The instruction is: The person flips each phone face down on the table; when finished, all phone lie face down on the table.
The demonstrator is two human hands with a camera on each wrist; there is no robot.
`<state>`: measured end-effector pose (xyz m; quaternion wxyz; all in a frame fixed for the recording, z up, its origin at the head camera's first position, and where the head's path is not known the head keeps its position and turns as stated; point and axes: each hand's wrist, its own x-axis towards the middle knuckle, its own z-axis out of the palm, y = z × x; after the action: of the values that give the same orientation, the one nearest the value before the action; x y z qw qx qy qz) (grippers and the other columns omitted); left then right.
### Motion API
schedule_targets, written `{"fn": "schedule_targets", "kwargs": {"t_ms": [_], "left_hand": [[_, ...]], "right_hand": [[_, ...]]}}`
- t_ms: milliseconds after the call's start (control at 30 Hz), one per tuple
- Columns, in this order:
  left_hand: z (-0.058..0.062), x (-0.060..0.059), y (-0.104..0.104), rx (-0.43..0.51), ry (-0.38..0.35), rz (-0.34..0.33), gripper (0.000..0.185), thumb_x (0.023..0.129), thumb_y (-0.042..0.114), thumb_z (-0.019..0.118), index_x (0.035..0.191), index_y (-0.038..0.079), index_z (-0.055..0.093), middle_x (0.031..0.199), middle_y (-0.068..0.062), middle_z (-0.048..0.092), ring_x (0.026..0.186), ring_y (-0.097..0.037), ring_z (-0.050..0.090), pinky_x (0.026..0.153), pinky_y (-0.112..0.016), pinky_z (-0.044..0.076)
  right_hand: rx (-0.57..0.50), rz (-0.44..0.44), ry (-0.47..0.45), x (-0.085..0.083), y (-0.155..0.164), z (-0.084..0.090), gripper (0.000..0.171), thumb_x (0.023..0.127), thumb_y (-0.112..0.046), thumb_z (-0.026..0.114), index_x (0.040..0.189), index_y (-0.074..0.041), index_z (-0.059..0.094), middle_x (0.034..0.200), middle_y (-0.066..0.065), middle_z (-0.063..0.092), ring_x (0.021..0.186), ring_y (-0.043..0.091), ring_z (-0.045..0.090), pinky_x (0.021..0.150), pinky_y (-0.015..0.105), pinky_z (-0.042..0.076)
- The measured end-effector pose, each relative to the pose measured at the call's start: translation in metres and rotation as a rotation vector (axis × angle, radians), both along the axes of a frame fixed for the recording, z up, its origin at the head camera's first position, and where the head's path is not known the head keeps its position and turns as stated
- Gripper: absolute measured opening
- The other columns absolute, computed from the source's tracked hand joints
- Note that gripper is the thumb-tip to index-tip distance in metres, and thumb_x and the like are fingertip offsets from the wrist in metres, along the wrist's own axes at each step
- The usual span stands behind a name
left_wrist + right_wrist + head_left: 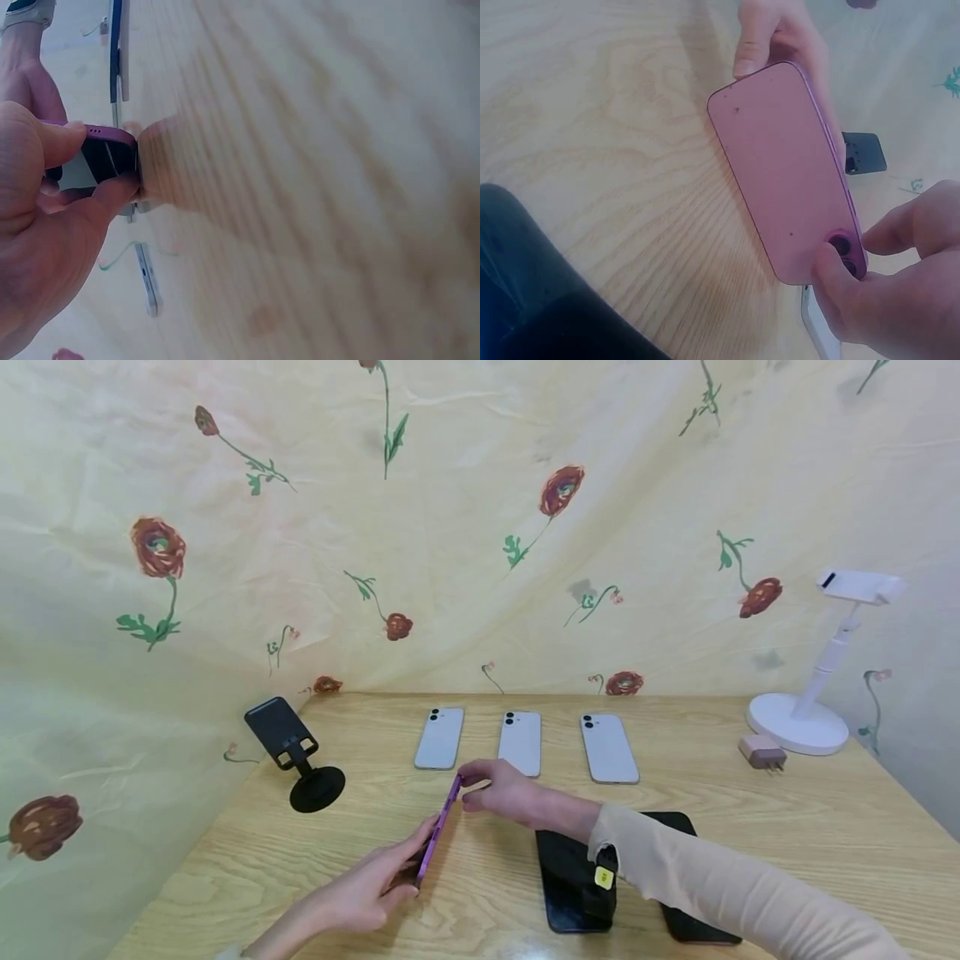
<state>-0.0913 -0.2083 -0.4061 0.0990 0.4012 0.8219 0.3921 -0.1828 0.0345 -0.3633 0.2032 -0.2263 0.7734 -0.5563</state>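
A smartphone with a pink back and purple edge [780,165] is held tilted up on its side over the table, its screen turned to the left. My left hand [375,878] grips its near end, thumb on one edge and fingers on the other, as the left wrist view shows. At the far end, my right hand [508,789] pinches the corner beside the camera lenses [841,246]. Just beyond the hands lie three white phones, backs up: left [440,739], middle [520,743] and right [609,749]. My right hand overlaps the middle one's lower end.
Two dark phones lie near the front right, one [558,889] partly behind the wrist camera, the other [697,925] under my sleeve. A black phone stand [317,788] is at left. A white stand [798,727] and a plug adapter [761,750] stand at right, before a flowered cloth.
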Motion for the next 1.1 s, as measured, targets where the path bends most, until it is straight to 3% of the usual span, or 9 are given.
{"fn": "schedule_targets", "kwargs": {"t_ms": [367, 667, 867, 967, 1100], "left_hand": [[-0.001, 0.002, -0.003, 0.03, -0.002, 0.042, 0.091, 0.089, -0.019, 0.055, 0.159, -0.001, 0.0, 0.158, -0.031, 0.016, 0.136, -0.045, 0.035, 0.108, -0.04, 0.033], [-0.001, 0.001, -0.008, 0.125, -0.247, 0.066, 0.09, 0.095, -0.016, 0.048, 0.16, 0.01, -0.006, 0.163, -0.023, -0.001, 0.142, -0.041, 0.023, 0.107, -0.027, 0.034], [-0.003, 0.0, -0.01, 0.175, -0.282, 0.06, 0.093, 0.093, -0.018, 0.048, 0.161, 0.013, -0.009, 0.163, -0.024, -0.004, 0.142, -0.043, 0.021, 0.108, -0.027, 0.033], [-0.004, -0.001, -0.01, 0.184, -0.288, 0.061, 0.095, 0.093, -0.018, 0.049, 0.161, 0.015, -0.009, 0.163, -0.025, -0.003, 0.142, -0.042, 0.024, 0.108, -0.027, 0.033], [-0.005, -0.003, -0.009, 0.197, -0.305, 0.055, 0.094, 0.095, -0.014, 0.05, 0.161, 0.016, -0.009, 0.163, -0.025, 0.0, 0.142, -0.04, 0.028, 0.108, -0.028, 0.033]], "right_hand": [[0.029, 0.055, 0.068, 0.0, -0.003, -0.003, 0.05, 0.089, 0.011, 0.058, 0.139, 0.011, 0.049, 0.133, 0.025, 0.054, 0.117, 0.042, 0.057, 0.084, 0.038, 0.053], [0.037, 0.092, 0.1, 0.0, -0.01, -0.008, 0.061, 0.089, 0.004, 0.065, 0.146, 0.007, 0.042, 0.136, 0.027, 0.05, 0.121, 0.044, 0.054, 0.086, 0.038, 0.054], [0.025, 0.119, 0.093, 0.004, -0.015, -0.015, 0.076, 0.088, -0.002, 0.072, 0.153, 0.003, 0.033, 0.141, 0.027, 0.046, 0.124, 0.045, 0.051, 0.088, 0.04, 0.053], [0.069, 0.136, 0.139, 0.009, -0.017, -0.021, 0.086, 0.087, -0.008, 0.077, 0.156, 0.003, 0.027, 0.146, 0.026, 0.044, 0.123, 0.044, 0.053, 0.091, 0.04, 0.052], [0.115, 0.157, 0.234, 0.017, -0.023, -0.031, 0.097, 0.083, -0.014, 0.084, 0.154, 0.008, 0.022, 0.139, 0.021, 0.054, 0.118, 0.036, 0.059, 0.097, 0.037, 0.048]]}}
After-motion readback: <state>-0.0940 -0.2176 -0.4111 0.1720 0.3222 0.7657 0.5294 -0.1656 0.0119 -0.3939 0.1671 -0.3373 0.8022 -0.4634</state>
